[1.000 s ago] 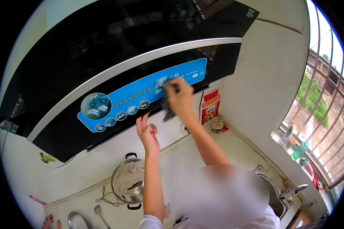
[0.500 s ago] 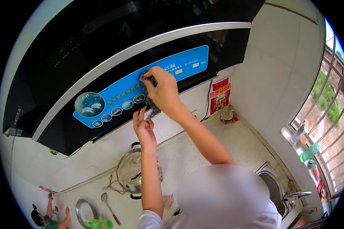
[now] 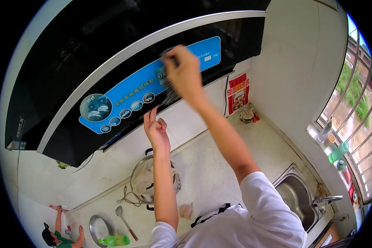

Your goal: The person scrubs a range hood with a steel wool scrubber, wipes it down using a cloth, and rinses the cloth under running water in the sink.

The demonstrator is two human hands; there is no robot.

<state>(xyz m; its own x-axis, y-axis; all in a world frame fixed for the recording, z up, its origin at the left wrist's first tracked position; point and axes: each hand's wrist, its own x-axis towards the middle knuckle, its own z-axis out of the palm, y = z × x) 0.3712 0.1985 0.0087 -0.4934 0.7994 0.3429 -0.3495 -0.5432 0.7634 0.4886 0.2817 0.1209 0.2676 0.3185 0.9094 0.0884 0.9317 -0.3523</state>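
Note:
My right hand [image 3: 185, 74] is raised to the front of a black range hood [image 3: 239, 37]. It is closed on a crumpled dark grey rag [image 3: 169, 93] that hangs below the fingers across a blue label [image 3: 132, 95]. The grip itself is partly blurred. Below and to the left, my left hand [image 3: 156, 131] has two fingers stretched up at the hood's lower edge, with the thumb and other fingers bent. Nothing shows in it.
On the counter below stand a pot [image 3: 140, 177], a spatula [image 3: 126, 223], a metal basin [image 3: 98, 229] and a green bottle [image 3: 115, 240]. A sink [image 3: 295, 198] is at right, beside a barred window. A person in green [image 3: 62, 237] reaches to the wall at lower left.
My right hand has moved up and to the right along the hood with the rag. The left hand has stayed at the lower edge. The head view has shifted slightly.

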